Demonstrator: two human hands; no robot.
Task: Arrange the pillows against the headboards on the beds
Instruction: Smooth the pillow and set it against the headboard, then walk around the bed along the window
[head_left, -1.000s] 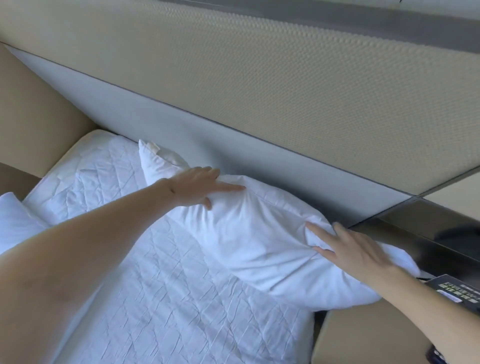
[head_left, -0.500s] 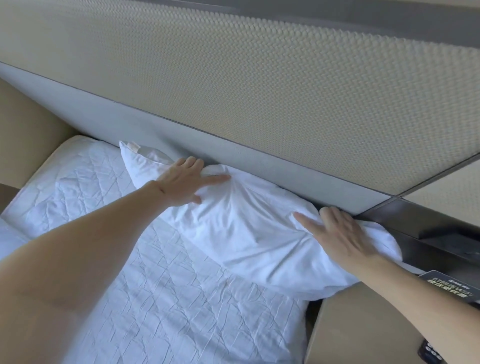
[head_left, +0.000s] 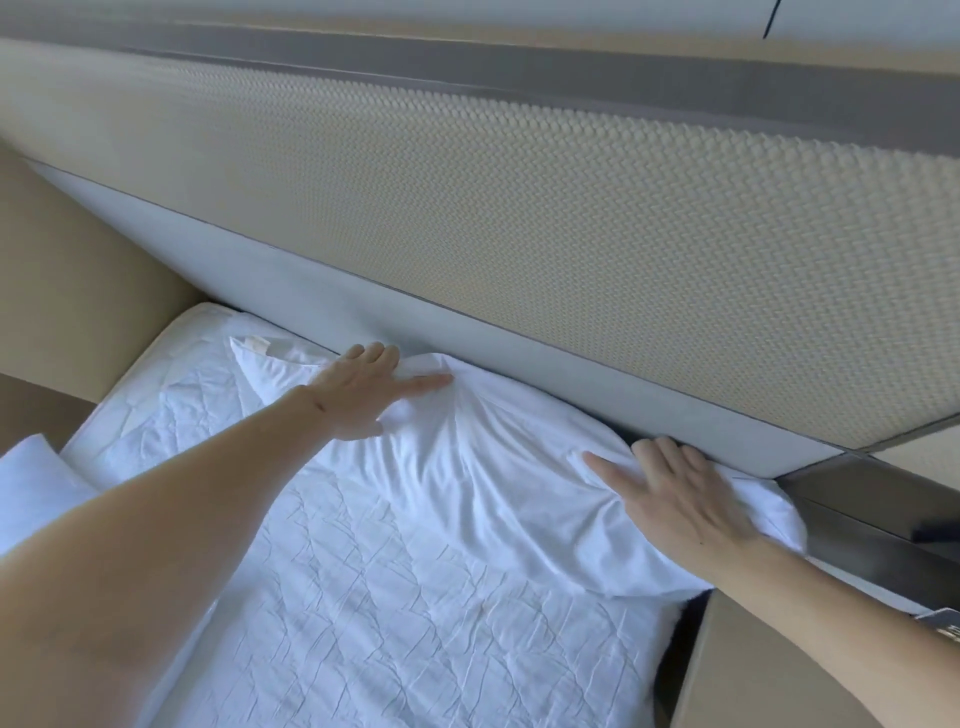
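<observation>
We press one white pillow (head_left: 498, 483) against one headboard (head_left: 519, 249), left hand (head_left: 363, 389) and right hand (head_left: 680, 499) flat, fingers spread open; a second pillow (head_left: 31, 483) lies near left.

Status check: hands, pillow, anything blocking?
Left hand and right hand flat on pillow, fingers spread, no grip. Pillow lies along headboard, top edge touching. Nothing in the way.

Head cam, close, looks down-fwd at headboard (head_left: 519, 249).
</observation>
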